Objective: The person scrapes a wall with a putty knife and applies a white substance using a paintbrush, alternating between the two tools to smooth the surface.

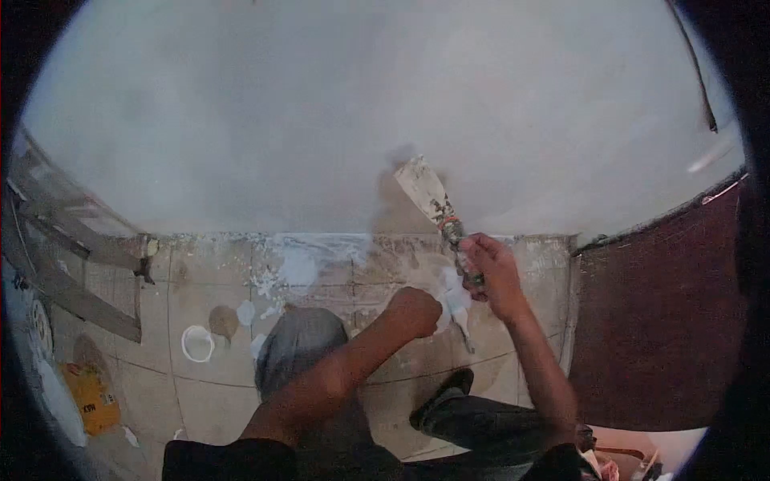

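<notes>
My right hand [496, 274] is wrapped around the handle of a putty knife [427, 192]. Its blade, smeared with dried pale filler, points up and left in front of the pale wall [321, 120] and casts a shadow there. Lower and to the left, my left hand [415, 312] is closed in a fist, knuckles up; what it holds, if anything, is hidden. A white, filler-coated piece [455, 303] with a thin grey end pointing down shows right beside that fist, below the putty knife.
White smears and crumbs cover the tiled floor [216, 276] along the wall's foot. A white ring-shaped lid [198, 344] and a yellow bag [90, 399] lie left. A wooden frame [80, 276] stands at far left, a dark red panel [654, 313] at right. My bent knee [301, 349] is close by.
</notes>
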